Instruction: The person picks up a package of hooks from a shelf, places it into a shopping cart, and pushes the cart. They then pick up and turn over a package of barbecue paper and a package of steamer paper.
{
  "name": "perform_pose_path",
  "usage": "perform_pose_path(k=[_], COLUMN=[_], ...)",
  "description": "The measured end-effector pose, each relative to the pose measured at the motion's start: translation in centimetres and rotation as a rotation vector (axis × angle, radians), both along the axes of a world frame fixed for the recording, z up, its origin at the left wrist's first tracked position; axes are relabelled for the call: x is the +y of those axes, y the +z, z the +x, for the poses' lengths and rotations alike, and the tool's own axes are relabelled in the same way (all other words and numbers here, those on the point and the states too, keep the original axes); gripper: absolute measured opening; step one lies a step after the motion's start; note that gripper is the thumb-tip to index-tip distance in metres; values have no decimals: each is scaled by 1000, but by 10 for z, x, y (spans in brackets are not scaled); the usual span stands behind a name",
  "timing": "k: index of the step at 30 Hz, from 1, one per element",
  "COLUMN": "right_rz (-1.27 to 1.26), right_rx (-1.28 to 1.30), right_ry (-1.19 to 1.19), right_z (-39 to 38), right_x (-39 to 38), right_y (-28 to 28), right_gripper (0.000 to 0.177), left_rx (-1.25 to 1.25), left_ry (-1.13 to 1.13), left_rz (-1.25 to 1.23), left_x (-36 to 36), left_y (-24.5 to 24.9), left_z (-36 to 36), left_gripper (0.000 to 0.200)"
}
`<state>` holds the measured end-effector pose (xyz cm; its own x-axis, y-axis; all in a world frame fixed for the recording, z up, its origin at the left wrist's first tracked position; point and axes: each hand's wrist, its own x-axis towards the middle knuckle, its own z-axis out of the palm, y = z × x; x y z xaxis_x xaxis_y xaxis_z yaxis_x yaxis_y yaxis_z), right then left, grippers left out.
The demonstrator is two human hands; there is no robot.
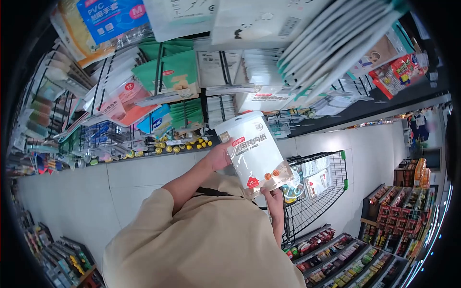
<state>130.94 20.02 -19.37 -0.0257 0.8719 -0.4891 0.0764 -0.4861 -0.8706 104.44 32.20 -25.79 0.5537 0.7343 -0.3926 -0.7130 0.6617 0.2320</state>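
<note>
A white and tan packet of barbecue paper [254,156] is held up in front of my chest, its printed face toward the camera. My left hand [221,154] grips its left edge, with the fingers partly hidden behind it. At the lower right corner, my right hand [273,199] pinches the packet with the thumb on its front. Just right of the packet stands a wire shopping cart [314,211] with green corner pieces. Inside the cart lie a similar packet [317,184] and a round, clear-and-blue package [293,189].
A rack of hanging packets [168,72] spans the top, with white packets [264,100] close above my hands. Stocked shelves [336,257] stand at the lower right, and more shelves [62,259] at the lower left. Pale floor tiles [134,185] lie between.
</note>
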Motion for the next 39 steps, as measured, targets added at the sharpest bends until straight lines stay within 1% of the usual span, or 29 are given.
perform_pose_path(k=[2, 6, 8, 11, 12, 14, 16, 18, 22, 25, 28, 30, 32, 34, 36, 37, 38, 39], right_rz=[-10, -17, -9, 4, 4, 30, 45, 51, 44, 80, 63, 87, 99, 111, 81, 86, 33, -21], right_rx=[17, 7, 1, 77, 73, 158, 183, 276, 285, 323, 384, 429, 430, 434, 398, 402, 371, 340], right_ry=[19, 105, 122, -29, -14, -130, -121, -198, -157, -182, -238, -242, -263, -282, -241, -246, -244, -243], right_z=[-4, -19, -30, -44, -47, -50, -54, -59, -46, -41, -37, -32, -28, -23, -14, -9, -5, -1], right_x=[7, 25, 33, 47, 52, 60, 68, 73, 81, 89, 98, 106, 112, 116, 119, 120, 120, 119], right_y=[-11, -13, -10, -8, -8, -10, -2, 8, 1, -5, -3, 0, 5, 5, -7, -15, -25, -33], right_gripper=[18, 24, 25, 30, 30, 32, 29, 25, 24, 24, 26, 24, 27, 30, 35, 35, 36, 36], left_rx=[2, 30, -4, 9, -14, -40, -7, -14, -34, 30, 42, 20, -3, 33, 68, 100, 103, 168], left_ry=[87, 192, 211, 245, 246, 255, 271, 297, 337, 384, 378, 385, 385, 387, 374, 366, 360, 343], left_rz=[3, 40, 70, 91, 88, 84, 53, 53, 81, 114, 62, 93, 125, 127, 116, 98, 102, 116], left_x=[-8, -22, -26, -30, -31, -32, -34, -35, -34, -32, -33, -34, -35, -35, -31, -29, -27, -25], left_y=[13, 31, 31, 29, 29, 30, 38, 38, 45, 49, 48, 49, 54, 65, 66, 66, 67, 68], left_z=[-17, -45, -55, -68, -71, -77, -80, -81, -77, -68, -63, -59, -56, -53, -48, -45, -41, -36], left_gripper=[47, 48, 48, 49, 48, 47, 48, 48, 49, 50, 51, 51, 52, 52, 52, 52, 52, 52])
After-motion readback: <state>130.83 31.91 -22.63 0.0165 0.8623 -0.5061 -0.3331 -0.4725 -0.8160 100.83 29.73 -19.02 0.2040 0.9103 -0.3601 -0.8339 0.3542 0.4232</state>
